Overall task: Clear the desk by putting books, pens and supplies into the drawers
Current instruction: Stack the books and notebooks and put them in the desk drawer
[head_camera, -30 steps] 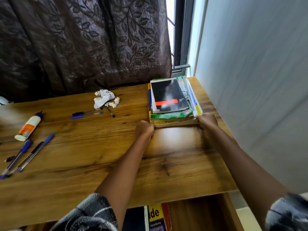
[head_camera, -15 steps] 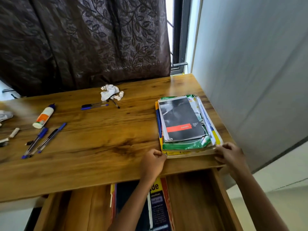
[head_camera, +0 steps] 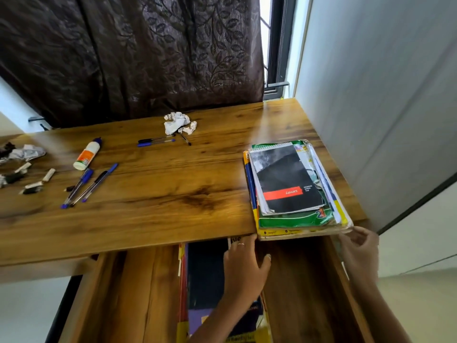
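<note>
A stack of books with a black spiral pad on top lies at the front right of the wooden desk, its near edge hanging over the open drawer. My right hand pinches the stack's front right corner. Below the desk edge, my left hand has its fingers spread, fingertips at the stack's front left corner, above books lying in the drawer. Blue pens, two more pens and a glue bottle lie on the desk.
Crumpled paper sits near the back of the desk, more paper scraps and small supplies at the far left. A grey wall borders the desk's right side. A dark curtain hangs behind.
The stack has been dragged from the back right to the front edge and now overhangs the drawer. My left hand dropped from the stack's front edge to below the desk edge.
</note>
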